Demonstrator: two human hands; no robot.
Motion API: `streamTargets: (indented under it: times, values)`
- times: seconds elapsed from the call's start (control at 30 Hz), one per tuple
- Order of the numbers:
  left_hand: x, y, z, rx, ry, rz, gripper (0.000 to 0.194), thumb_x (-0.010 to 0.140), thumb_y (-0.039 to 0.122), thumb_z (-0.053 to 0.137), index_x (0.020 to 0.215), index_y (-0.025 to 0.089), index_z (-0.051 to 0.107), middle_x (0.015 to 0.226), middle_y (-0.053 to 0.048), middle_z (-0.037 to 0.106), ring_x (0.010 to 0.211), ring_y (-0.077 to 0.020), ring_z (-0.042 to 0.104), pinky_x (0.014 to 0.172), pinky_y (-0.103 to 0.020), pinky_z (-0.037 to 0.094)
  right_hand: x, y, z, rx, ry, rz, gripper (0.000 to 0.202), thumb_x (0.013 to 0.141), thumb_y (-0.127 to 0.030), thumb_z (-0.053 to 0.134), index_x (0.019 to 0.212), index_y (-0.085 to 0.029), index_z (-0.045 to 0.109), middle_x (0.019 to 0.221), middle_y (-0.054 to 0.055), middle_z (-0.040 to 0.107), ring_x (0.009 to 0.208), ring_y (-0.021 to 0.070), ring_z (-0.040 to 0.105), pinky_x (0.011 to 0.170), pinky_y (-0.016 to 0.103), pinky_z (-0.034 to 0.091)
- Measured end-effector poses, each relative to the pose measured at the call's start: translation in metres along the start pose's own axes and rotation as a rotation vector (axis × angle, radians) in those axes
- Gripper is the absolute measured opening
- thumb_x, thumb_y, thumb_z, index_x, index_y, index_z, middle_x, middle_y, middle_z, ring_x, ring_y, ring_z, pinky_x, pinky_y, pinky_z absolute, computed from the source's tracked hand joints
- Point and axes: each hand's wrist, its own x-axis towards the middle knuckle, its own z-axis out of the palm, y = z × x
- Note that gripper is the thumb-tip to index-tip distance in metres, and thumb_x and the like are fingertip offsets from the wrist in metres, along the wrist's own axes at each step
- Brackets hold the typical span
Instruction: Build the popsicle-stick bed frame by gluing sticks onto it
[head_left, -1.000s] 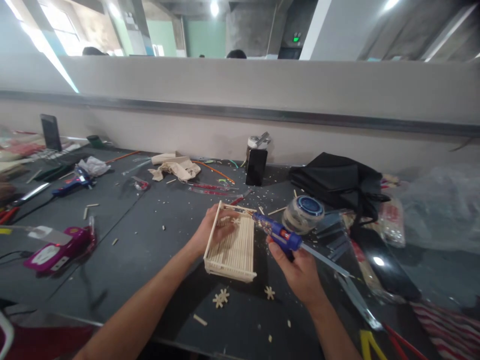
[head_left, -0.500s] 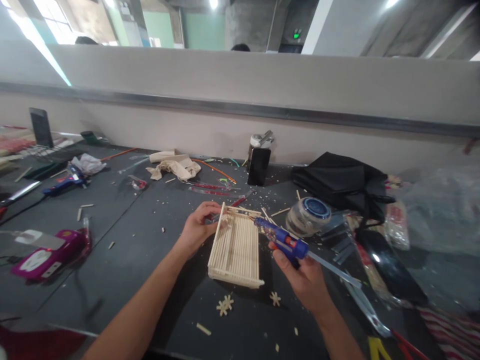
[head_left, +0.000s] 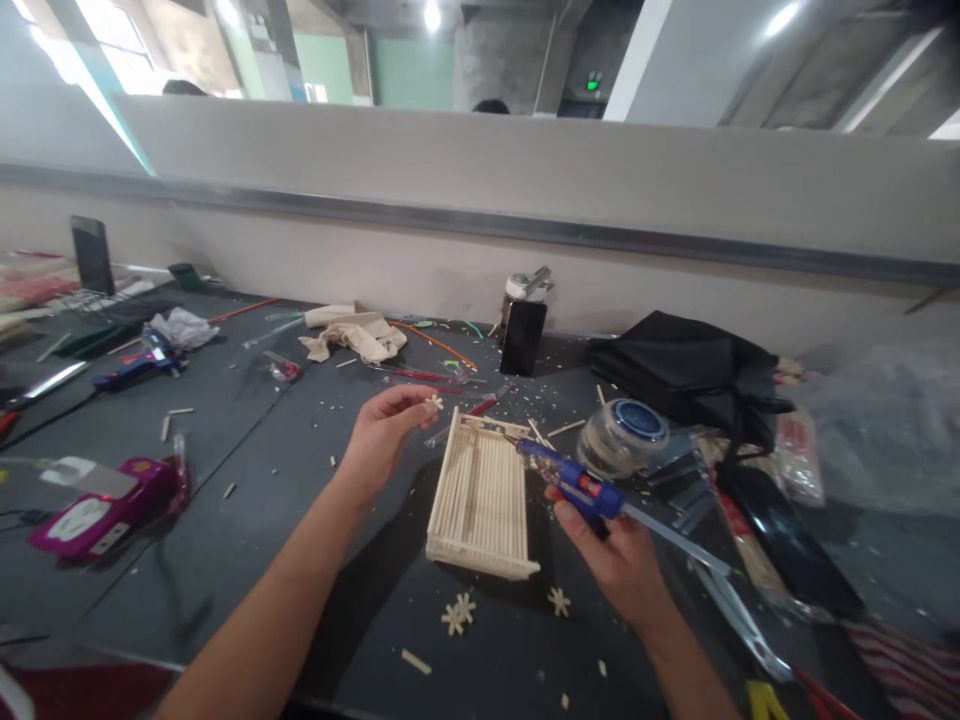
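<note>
Between thumb and fingers, my left hand (head_left: 379,437) pinches a small star-shaped wooden piece (head_left: 436,402), raised to the left of a tray-like frame of wooden sticks (head_left: 491,495). The frame rests on the dark table with a raised stick edge along its left and near sides. My right hand (head_left: 611,555) grips a blue hot glue gun (head_left: 574,480) with a clear glue stick out of its back. Its nozzle points at the frame's far right corner. More star pieces lie in front of the frame, a pair (head_left: 458,614) and a single one (head_left: 559,601).
A glass jar with a blue lid (head_left: 626,435) stands right of the frame, near a black bag (head_left: 682,365). A phone (head_left: 523,338) leans at the back. At left are a purple power strip (head_left: 101,510) and another glue gun (head_left: 139,365). Scissors (head_left: 739,610) lie right.
My left hand has come away from the frame's far left edge and now shows a star piece at its fingertips. The glue gun stays near the frame's far right corner.
</note>
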Motion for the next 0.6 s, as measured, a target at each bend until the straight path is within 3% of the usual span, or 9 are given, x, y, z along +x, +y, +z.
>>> streamTargets:
  times: [0.2,0.3,0.43,0.6]
  values:
    - [0.023,0.017,0.013,0.002,-0.144,-0.018,0.017,0.063,0.02,0.074,0.079,0.014,0.07,0.071,-0.002,0.066,0.066,-0.0103,0.058,0.064,-0.025,0.046,0.001,0.005,-0.005,-0.257,0.057,-0.004,0.025,0.087,-0.039,0.052,0.102,-0.021,0.059,0.098,0.008,0.068,0.094,0.0251,0.064,0.08,0.037,0.052]
    - [0.038,0.017,0.018,0.051,-0.168,0.01,0.021,0.061,0.021,0.076,0.081,0.016,0.07,0.072,0.0,0.067,0.067,-0.0109,0.06,0.069,-0.027,0.048,-0.012,0.011,-0.009,-0.42,-0.003,-0.045,0.024,0.085,-0.029,0.051,0.107,-0.021,0.054,0.102,0.009,0.064,0.095,0.0255,0.061,0.082,0.039,0.051]
    - [0.054,0.009,0.025,0.111,-0.224,0.027,0.025,0.059,0.021,0.077,0.082,0.015,0.068,0.076,-0.001,0.068,0.071,-0.0122,0.062,0.074,-0.029,0.049,-0.038,0.021,-0.015,-0.543,-0.104,-0.117,0.041,0.074,-0.012,0.049,0.115,-0.02,0.051,0.108,0.011,0.061,0.102,0.0281,0.057,0.087,0.043,0.05]
    - [0.059,-0.001,0.033,0.17,-0.266,-0.003,0.02,0.059,0.021,0.076,0.076,0.015,0.068,0.07,0.0,0.066,0.067,-0.0108,0.06,0.072,-0.027,0.047,-0.049,0.023,-0.023,-0.545,-0.194,-0.038,0.043,0.067,-0.009,0.05,0.107,-0.021,0.056,0.104,0.01,0.059,0.099,0.0268,0.057,0.086,0.043,0.05]
